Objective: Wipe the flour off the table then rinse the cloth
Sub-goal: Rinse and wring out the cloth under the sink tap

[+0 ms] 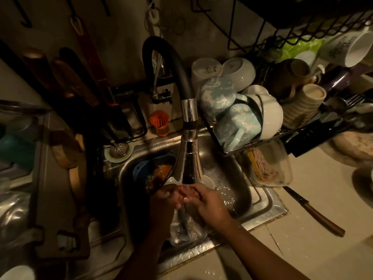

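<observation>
Evidently the rinse step is in hand: both hands meet under the faucet head (189,158), over the steel sink (260,207). The left hand (163,201) and the right hand (207,203) are cupped together, fingers curled around something small and pinkish in the running water; that is probably the cloth (188,196), bunched, though the dim light makes it hard to be sure. Each grip looks closed on it. A knife (314,213) lies on the counter (302,249) at about 3 o'clock from the hands, well apart. Next, I judge, comes squeezing and turning the bundle so the water reaches every fold, then wringing it out.
</observation>
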Demonstrator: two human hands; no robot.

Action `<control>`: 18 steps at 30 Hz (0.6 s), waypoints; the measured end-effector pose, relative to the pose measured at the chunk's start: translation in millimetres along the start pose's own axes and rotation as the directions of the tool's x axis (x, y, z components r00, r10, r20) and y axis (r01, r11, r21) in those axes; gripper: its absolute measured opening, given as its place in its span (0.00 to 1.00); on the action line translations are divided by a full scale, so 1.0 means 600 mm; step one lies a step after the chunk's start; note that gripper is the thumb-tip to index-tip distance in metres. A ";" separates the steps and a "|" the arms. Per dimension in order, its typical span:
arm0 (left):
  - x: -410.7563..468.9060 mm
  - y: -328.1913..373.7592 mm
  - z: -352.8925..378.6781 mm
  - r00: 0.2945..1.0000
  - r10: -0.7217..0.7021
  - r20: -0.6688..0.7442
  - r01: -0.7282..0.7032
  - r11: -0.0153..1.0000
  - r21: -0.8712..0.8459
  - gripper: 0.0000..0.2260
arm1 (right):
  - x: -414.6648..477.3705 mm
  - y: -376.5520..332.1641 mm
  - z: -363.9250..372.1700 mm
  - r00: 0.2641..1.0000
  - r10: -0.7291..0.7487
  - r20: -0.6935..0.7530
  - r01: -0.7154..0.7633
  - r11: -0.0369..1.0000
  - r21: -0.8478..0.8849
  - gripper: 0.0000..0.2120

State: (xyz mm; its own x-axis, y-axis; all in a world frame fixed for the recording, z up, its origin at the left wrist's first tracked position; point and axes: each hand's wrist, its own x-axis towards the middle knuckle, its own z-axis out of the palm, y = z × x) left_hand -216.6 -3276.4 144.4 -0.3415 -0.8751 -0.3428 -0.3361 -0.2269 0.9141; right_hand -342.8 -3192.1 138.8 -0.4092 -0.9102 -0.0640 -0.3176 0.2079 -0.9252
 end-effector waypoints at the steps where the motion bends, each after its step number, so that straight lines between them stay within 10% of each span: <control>1: -0.002 0.007 -0.002 0.999 0.048 -0.011 -0.048 0.999 0.004 0.07 | 0.002 -0.001 0.001 0.998 0.065 -0.013 -0.064 0.996 0.067 0.15; 8: -0.022 0.000 -0.005 0.970 0.239 0.040 -0.242 0.961 0.130 0.11 | 0.003 -0.008 -0.007 0.992 0.124 0.001 -0.122 0.972 0.200 0.11; 18: -0.007 0.014 0.002 0.995 0.067 0.078 -0.073 0.994 0.085 0.15 | -0.005 0.002 -0.007 0.999 -0.024 0.039 0.026 0.999 -0.036 0.03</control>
State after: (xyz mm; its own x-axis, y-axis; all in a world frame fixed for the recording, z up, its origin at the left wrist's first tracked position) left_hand -219.1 -3274.3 153.1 -0.4303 -0.8525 -0.2968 -0.3836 -0.1249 0.9150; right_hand -345.3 -3187.6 139.3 -0.3673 -0.9284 -0.0562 -0.3587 0.1971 -0.9124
